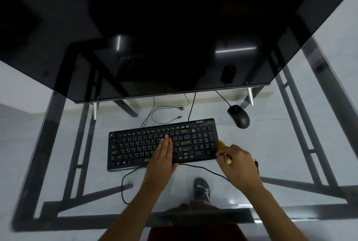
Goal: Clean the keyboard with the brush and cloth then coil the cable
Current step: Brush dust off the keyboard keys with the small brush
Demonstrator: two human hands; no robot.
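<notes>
A black keyboard [135,143] lies on the glass desk [271,143], with yellowish smudges on several keys. My left hand [162,155] rests flat on its middle keys, fingers straight and together. My right hand [237,165] grips a small brush [222,150] with a wooden handle; its orange bristles touch the keyboard's right edge. The keyboard's black cable [124,186] loops off the front edge toward me and also runs right under my right wrist. I see no cloth.
A black mouse [239,115] sits right of the keyboard at the back. A large dark monitor [174,37] overhangs the far side. Loose cables with plugs [168,111] lie behind the keyboard. Below the glass show the desk frame and my sandalled foot [202,190].
</notes>
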